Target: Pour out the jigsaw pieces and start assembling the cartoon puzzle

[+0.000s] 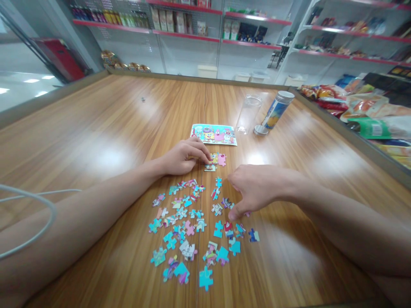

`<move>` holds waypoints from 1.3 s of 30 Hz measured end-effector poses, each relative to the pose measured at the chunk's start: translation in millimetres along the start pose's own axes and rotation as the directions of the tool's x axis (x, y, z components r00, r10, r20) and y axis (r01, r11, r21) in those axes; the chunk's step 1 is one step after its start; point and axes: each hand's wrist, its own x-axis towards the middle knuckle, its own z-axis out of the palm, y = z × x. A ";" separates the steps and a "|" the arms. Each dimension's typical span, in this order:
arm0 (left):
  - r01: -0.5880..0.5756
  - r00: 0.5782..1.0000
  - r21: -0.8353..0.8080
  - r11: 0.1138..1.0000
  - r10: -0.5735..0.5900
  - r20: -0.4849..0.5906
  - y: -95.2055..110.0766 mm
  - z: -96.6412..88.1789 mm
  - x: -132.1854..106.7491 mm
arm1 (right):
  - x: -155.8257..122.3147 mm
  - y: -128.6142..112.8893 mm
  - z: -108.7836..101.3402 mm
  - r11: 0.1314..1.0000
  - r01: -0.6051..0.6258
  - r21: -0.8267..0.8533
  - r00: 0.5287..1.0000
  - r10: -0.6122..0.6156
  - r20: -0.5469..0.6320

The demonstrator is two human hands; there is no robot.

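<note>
My left hand rests on the table with its fingers curled, and its fingertips hold the edge of a small group of joined jigsaw pieces. These show yellow and pink parts of a cartoon. Over the right side of the loose pieces hovers my right hand. Its thumb is apart from its bent fingers, and nothing shows in the gap; some pieces lie partly hidden beneath it. Many loose jigsaw pieces, mostly turquoise, are spread in front of me. Beyond my left hand lies a cartoon picture card.
Past the card stand a clear plastic cylinder and a blue and yellow can, with a round metal lid beside them. Packaged snacks border the table on the right. A white cable loops over my left arm.
</note>
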 end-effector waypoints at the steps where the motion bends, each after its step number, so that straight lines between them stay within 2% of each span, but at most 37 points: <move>1: 0.000 1.000 0.001 1.000 0.000 -0.002 -0.1 0.0 -0.1 | -0.4 -1.6 -0.1 1.000 -0.004 -0.011 1.000 0.004 -0.009; 12: 0.013 1.000 -0.003 1.000 -0.013 0.009 1.6 -0.7 1.8 | -1.7 -13.5 7.5 0.991 -0.055 -0.118 0.991 0.040 -0.127; 16: 0.023 1.000 -0.004 1.000 -0.023 0.002 1.6 -0.7 1.9 | -4.1 -10.7 2.7 0.992 -0.010 -0.127 0.996 -0.002 -0.093; 19: 0.019 1.000 -0.008 1.000 -0.018 0.003 1.0 0.0 1.8 | -5.0 -17.3 1.2 0.993 0.055 -0.106 0.987 -0.069 -0.142; 21: 0.012 1.000 -0.013 1.000 -0.012 0.000 0.4 0.7 1.8 | -4.4 -27.6 2.6 0.978 0.199 -0.053 0.957 -0.206 -0.203; 22: 0.010 1.000 -0.016 1.000 -0.010 -0.003 0.1 1.0 1.9 | -3.7 -33.4 4.1 0.952 0.306 -0.019 0.927 -0.302 -0.223; 24: 0.006 1.000 -0.021 1.000 -0.006 -0.010 -0.2 1.6 2.1 | -1.4 -43.6 8.0 0.857 0.515 0.022 0.836 -0.496 -0.236; 26: 0.006 1.000 -0.023 1.000 -0.006 -0.014 -0.2 1.8 2.4 | 1.4 -49.3 12.5 0.780 0.625 0.013 0.763 -0.608 -0.219; 28: 0.007 1.000 -0.020 1.000 -0.007 -0.013 0.2 1.8 2.7 | 3.7 -50.5 16.4 0.748 0.663 -0.002 0.735 -0.652 -0.189; 32: 0.003 1.000 -0.009 1.000 -0.004 -0.008 0.7 1.6 3.0 | 4.1 -49.0 19.3 0.765 0.643 -0.043 0.748 -0.639 -0.182; 39: 0.015 1.000 -0.024 1.000 -0.016 -0.010 0.5 1.8 2.9 | 2.4 -53.6 22.3 0.830 0.544 -0.123 0.788 -0.556 -0.264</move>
